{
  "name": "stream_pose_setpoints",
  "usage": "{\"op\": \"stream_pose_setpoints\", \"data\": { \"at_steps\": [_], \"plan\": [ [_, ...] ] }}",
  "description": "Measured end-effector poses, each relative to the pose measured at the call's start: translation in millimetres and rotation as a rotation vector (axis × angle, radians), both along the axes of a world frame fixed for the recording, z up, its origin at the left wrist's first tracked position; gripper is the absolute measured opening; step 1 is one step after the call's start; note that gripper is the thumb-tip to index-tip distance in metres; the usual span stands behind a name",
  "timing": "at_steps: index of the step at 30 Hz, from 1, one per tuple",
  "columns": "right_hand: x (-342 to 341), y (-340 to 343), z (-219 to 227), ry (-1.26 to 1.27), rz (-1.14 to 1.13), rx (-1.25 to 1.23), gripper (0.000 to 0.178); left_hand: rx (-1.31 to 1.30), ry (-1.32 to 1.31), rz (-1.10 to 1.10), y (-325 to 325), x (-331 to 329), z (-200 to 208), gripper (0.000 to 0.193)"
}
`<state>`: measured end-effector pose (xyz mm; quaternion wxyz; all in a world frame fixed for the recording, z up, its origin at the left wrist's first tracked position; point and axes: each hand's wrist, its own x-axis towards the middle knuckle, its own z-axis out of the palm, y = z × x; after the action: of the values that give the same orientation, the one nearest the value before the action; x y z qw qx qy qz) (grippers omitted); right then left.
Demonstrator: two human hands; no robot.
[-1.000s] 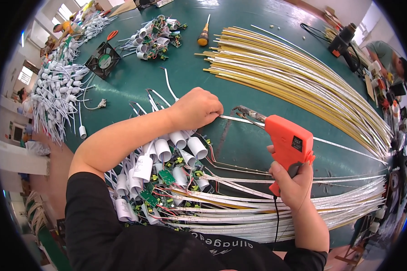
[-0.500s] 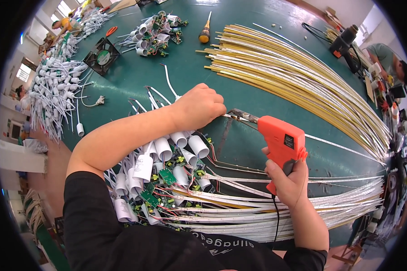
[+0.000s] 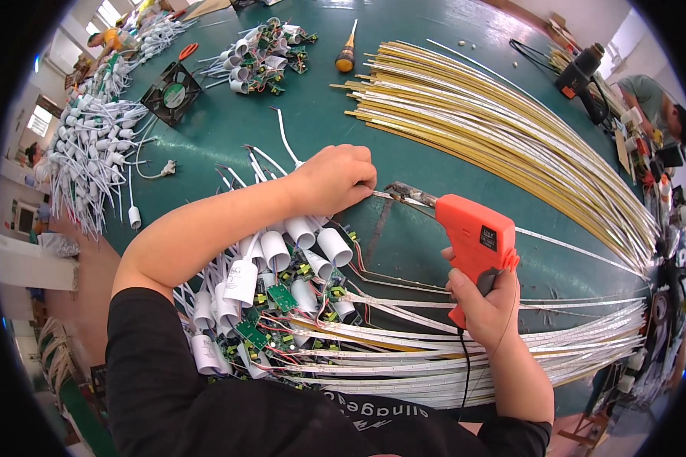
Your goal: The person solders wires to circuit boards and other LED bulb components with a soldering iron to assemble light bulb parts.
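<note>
While my left hand (image 3: 334, 181) pinches the thin white light strip (image 3: 564, 245) flat on the green table (image 3: 229, 129), my right hand (image 3: 484, 301), fingers wrapped around the orange pistol-shaped soldering gun (image 3: 474, 242), should hold its metal tip (image 3: 404, 192) steady just beside those fingertips.

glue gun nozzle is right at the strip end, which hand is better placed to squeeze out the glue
Right. The right hand grips the orange glue gun with a finger at its trigger; the left hand is pressed on the strip end.
</note>
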<state>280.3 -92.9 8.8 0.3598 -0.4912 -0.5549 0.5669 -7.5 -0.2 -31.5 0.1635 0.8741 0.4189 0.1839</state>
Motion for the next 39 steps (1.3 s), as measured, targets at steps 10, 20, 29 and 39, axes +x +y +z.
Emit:
{"op": "stream_pose_setpoints", "data": {
  "at_steps": [10, 20, 29, 39],
  "plan": [
    [-5, 2, 2, -0.096, 0.066, 0.096, 0.039, -0.205, 0.132, -0.060, 15, 2, 11, 0.005],
    [-6, 2, -4, -0.112, 0.060, 0.136, 0.037, -0.107, 0.225, -0.143, 17, 3, 16, 0.005],
    [-8, 1, -1, -0.110, 0.051, 0.122, 0.026, -0.239, 0.291, -0.117, 23, 8, 21, 0.005],
    [-3, 3, -7, -0.183, 0.099, 0.135, 0.024, -0.374, 0.308, -0.059, 26, 12, 28, 0.005]
  ]
}}
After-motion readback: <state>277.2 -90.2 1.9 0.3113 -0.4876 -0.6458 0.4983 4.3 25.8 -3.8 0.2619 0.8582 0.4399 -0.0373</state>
